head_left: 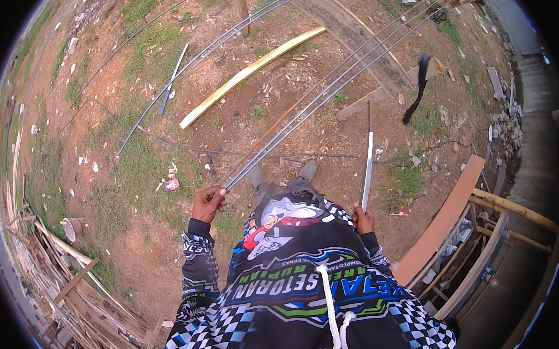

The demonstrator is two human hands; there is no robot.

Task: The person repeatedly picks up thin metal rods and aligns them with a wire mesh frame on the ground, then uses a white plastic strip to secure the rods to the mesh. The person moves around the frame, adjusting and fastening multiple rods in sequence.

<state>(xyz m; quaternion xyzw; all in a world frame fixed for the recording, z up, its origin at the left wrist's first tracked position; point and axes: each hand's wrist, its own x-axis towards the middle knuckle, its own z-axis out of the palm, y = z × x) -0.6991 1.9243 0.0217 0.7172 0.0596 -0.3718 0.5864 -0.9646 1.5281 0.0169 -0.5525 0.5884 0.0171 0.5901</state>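
My left hand (pixel 209 204) is closed round the near ends of a few long thin steel rods (pixel 326 104); two look grey and one rusty brown. They run from my fingers up to the far right, where their other ends meet some wood. Low at my right side, my right hand (pixel 363 221) grips a long straight silver bar (pixel 368 170), with a thin rusty rod projecting from its far tip. The bar points away from me, apart from the rods. A bundle of black wire (pixel 418 88) lies beyond it on the right.
More grey rods (pixel 208 48) curve across the far ground. A yellowish wooden plank (pixel 250 76) and a narrow blue strip (pixel 173 79) lie there too. Stacked timber (pixel 65 277) fills the near left. At right, a brown board (pixel 444 220) and a wooden frame (pixel 512 208) border a channel.
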